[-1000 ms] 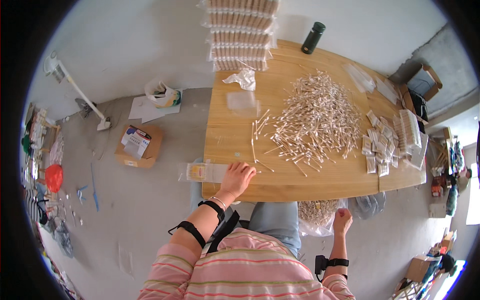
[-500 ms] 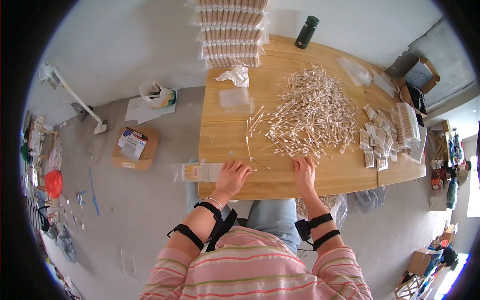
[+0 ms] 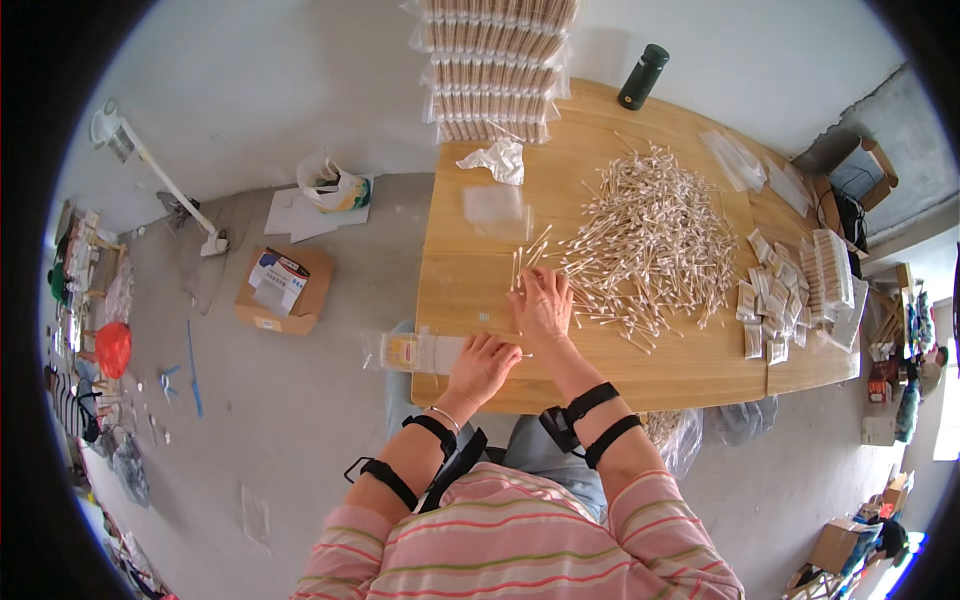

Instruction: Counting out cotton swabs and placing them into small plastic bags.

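Note:
My left hand is near the table's front edge, its fingers closed. A white cotton swab tip sticks out beside its fingertips. Under and left of that hand lies a clear plastic bag with a yellow-labelled pack in it, overhanging the table's left edge. Farther forward, my right hand reaches down over several loose swabs, its fingers apart and slightly bent; the surface under its palm is hidden. Just right of it spreads a large heap of cotton swabs with pale wooden sticks.
Stacked swab packs rise at the table's back left. Before them lie crumpled white plastic and flat clear bags. A dark green bottle stands at the back. Small filled packets lie at right. An open cardboard box is on the floor.
My right hand has moved left from the heap's near edge to the loose swabs. My left hand stays by the bag. The whole view has shifted slightly.

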`<control>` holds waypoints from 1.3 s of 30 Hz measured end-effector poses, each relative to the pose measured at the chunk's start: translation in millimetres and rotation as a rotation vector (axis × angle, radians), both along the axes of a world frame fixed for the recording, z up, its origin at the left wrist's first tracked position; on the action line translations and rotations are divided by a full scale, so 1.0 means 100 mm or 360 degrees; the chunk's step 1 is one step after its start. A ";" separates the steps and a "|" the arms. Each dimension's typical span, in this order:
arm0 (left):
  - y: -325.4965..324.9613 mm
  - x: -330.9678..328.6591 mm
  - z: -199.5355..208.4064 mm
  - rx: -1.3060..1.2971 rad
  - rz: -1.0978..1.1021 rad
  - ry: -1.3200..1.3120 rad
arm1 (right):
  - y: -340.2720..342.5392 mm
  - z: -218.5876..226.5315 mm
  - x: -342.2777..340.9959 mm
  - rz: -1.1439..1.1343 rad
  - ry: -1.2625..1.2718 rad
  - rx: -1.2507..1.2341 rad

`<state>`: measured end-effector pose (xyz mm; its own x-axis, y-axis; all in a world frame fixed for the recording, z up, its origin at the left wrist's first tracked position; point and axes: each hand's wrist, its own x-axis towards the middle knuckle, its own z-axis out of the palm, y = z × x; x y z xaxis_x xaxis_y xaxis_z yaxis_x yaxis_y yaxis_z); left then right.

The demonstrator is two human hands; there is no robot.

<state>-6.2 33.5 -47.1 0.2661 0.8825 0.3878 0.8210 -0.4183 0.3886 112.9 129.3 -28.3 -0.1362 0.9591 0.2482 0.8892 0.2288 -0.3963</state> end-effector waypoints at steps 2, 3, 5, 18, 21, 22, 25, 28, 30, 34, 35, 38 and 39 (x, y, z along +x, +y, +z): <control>-0.01 0.00 0.01 -0.0017 -0.0019 -0.0043 | 0.05 -0.13 0.24 0.0169 0.0169 -0.0027; 0.00 0.00 0.02 -0.0015 -0.0021 -0.0051 | 0.05 -0.19 0.39 0.0166 0.0161 -0.0025; -0.02 0.00 0.04 -0.0061 -0.0022 -0.0106 | 0.02 -0.29 0.70 0.0255 0.0128 0.0222; -0.03 0.01 -0.01 -0.0107 0.0017 -0.0048 | -0.67 -0.07 0.93 -0.0135 0.0318 -0.0078; 0.00 0.01 0.02 -0.0085 -0.0005 -0.0043 | -0.57 -0.19 0.83 -0.0121 0.0394 -0.0009; 0.00 0.01 0.02 -0.0064 -0.0019 -0.0049 | -0.49 -0.20 0.84 -0.0208 0.0419 -0.0022; -0.01 -0.01 0.01 -0.0053 -0.0038 -0.0052 | -0.32 -0.21 0.80 -0.0371 0.0455 -0.0066; -0.02 -0.02 0.02 -0.0067 -0.0050 -0.0036 | -0.18 -0.18 0.68 -0.0410 0.0365 -0.0129; -0.02 -0.01 0.02 -0.0067 -0.0053 -0.0014 | -0.17 -0.18 0.58 -0.0370 0.0272 -0.0159; 0.06 -0.04 -0.01 -0.0168 -0.0051 -0.0166 | -0.28 -0.25 0.49 0.0009 0.0357 0.0002; 0.10 -0.06 -0.03 -0.0216 -0.0003 -0.0216 | -0.31 -0.28 0.51 0.0119 0.0397 0.0010; 0.47 -0.01 0.09 -0.0240 0.0248 -0.0494 | -0.33 -0.26 0.62 0.0050 0.0425 -0.0025; 0.62 0.04 0.16 -0.0248 0.0233 -0.0500 | -0.32 -0.25 0.68 -0.0015 0.0411 -0.0028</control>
<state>-2.2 96.0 -30.9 0.0222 0.9573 0.2884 0.6985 -0.2212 0.6806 180.9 96.9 -53.7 -0.0616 0.9645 0.2570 0.7602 0.2122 -0.6141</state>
